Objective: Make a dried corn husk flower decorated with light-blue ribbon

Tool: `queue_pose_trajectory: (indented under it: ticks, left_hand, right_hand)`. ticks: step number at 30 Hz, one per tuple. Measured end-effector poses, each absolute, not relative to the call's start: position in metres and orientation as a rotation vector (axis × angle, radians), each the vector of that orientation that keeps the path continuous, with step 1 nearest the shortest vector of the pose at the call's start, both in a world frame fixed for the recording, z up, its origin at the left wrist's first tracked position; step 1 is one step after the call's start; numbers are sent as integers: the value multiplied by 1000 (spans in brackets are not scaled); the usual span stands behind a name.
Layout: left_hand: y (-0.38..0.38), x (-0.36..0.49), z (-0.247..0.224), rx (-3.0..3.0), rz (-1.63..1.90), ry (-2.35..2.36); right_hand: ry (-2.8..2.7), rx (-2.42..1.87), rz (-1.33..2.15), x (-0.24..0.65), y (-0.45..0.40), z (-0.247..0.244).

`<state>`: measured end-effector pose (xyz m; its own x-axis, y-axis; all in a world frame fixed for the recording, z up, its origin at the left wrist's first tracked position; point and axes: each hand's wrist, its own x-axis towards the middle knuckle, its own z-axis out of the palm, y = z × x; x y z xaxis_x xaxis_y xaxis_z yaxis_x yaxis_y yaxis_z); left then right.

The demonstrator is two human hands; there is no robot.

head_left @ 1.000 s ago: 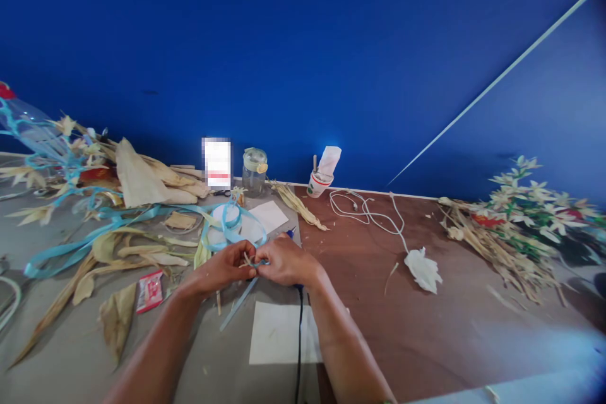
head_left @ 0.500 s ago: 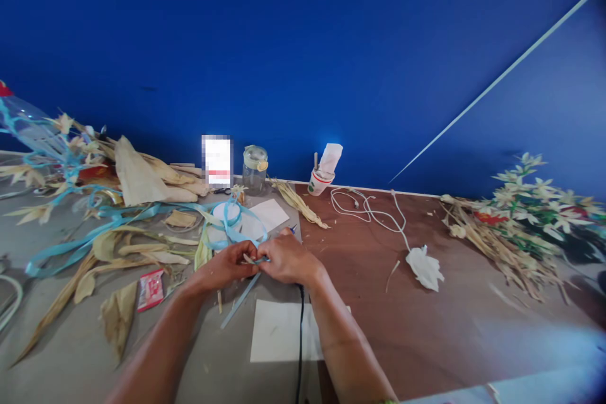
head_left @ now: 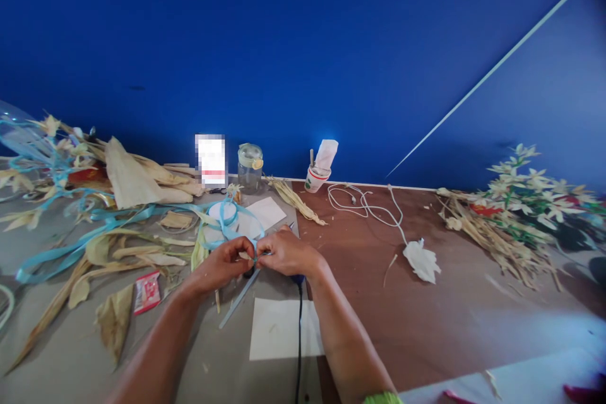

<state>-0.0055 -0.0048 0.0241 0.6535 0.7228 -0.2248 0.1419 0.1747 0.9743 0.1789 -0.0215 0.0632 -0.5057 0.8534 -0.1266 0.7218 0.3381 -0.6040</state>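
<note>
Both of my hands meet over the grey part of the table, fingertips almost touching. My left hand (head_left: 222, 265) pinches a thin pale stem (head_left: 244, 255), its end mostly covered by the fingers. Light blue ribbon (head_left: 259, 227) runs in a loop down to my right hand (head_left: 287, 255), whose thumb and fingers are closed on it near the stem. A flat pale-blue strip (head_left: 239, 300) slants below the fingers. Under the right hand, a dark blue tool with a black cord (head_left: 300, 322) is largely hidden. A white ribbon roll (head_left: 222, 211) lies just beyond.
Dried husks (head_left: 132, 173) and more ribbon spread across the left. A glass jar (head_left: 250, 170) and a paper cup (head_left: 316, 178) stand by the blue wall. White cable (head_left: 364, 205), crumpled tissue (head_left: 421, 260) and artificial flowers (head_left: 525, 189) lie rightward; white paper (head_left: 272, 331) is in front.
My fingers have shifted slightly and drawn closer over the stem and ribbon, hiding more of them. The view has turned a little to the right, and the dark blue tool now shows under the right hand.
</note>
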Motion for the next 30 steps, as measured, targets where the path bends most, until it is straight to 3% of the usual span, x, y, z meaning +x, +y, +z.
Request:
queue_pose_trajectory:
  ticks: [16,30]
  left_hand:
    - [-7,5,13,1323,557,802]
    - [-3,4,5,1309,595,763]
  right_hand:
    - [-2582,-1542,581,172,-29,66]
    - [-2634,-1554,539,171,-28,67]
